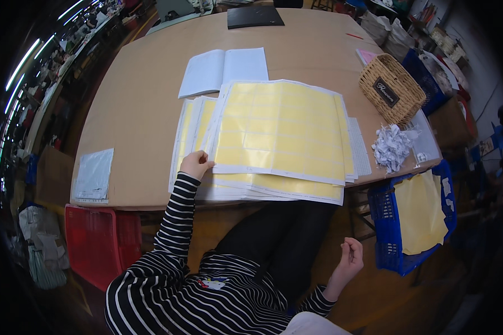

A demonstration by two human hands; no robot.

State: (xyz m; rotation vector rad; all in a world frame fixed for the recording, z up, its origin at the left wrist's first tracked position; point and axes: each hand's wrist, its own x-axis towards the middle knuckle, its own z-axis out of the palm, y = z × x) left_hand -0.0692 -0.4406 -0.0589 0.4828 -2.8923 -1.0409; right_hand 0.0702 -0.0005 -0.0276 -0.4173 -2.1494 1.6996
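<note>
Several large yellow sheets (279,131) with white borders and a faint grid of rectangles lie overlapping in a stack at the table's near edge. My left hand (195,165) is closed at the lower left corner of the top sheet, thumb and fingers pinching its edge. Below the table edge, to the right of my legs, my right hand (347,262) is raised with its fingers bent and pressed together. Whether anything small is between them cannot be seen. An open notebook (224,71) with white pages lies just beyond the sheets.
A wicker basket (390,92) stands on the table (134,111) at the right, near crumpled white paper strips (393,148). A blue crate (385,234) holding yellow paper is at lower right; a red crate (103,240) is at lower left. A dark flat panel (255,17) lies far back.
</note>
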